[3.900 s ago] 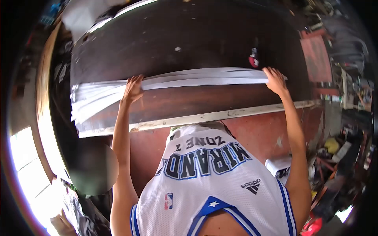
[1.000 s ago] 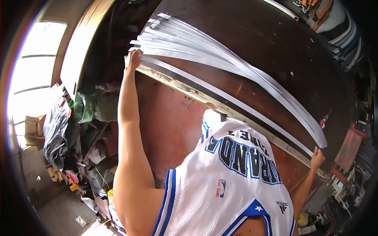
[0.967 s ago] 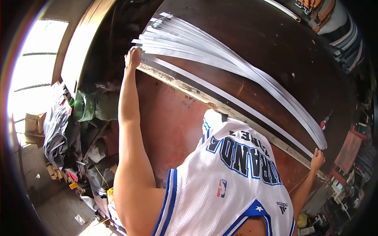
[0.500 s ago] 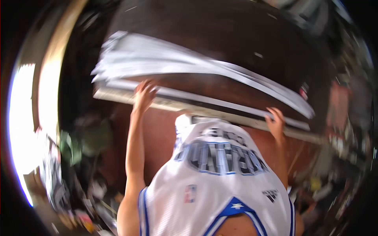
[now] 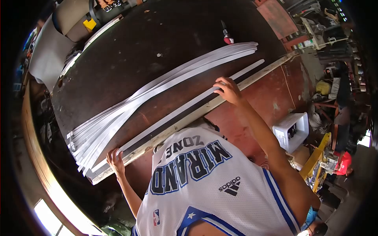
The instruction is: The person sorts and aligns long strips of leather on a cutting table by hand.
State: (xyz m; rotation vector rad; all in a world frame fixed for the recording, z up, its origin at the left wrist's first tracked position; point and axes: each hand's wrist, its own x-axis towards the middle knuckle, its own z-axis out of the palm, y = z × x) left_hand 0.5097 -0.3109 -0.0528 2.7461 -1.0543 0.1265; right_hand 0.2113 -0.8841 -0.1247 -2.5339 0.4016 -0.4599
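Observation:
A long white strip lies along the near edge of the dark worktable. My left hand is near its left end, fingers bent over it. Farther right, my right hand pinches the same strip with curled fingers. Beyond it rests a bundle of similar white strips, gathered at the right and fanned out at the left. Just behind the bundle's right end sits a small pointed tool with a red handle. My fingertips' undersides are hidden.
A pale edge board runs along the table front. To the right stand a white plastic crate and a yellow frame, with a person in a red shirt beyond. Belts with buckles lie at the top left.
The view has turned, so the table edge now slopes up to the right, and the picture is sharper. Both hands remain at the near strip; the right one's fingers look more curled.

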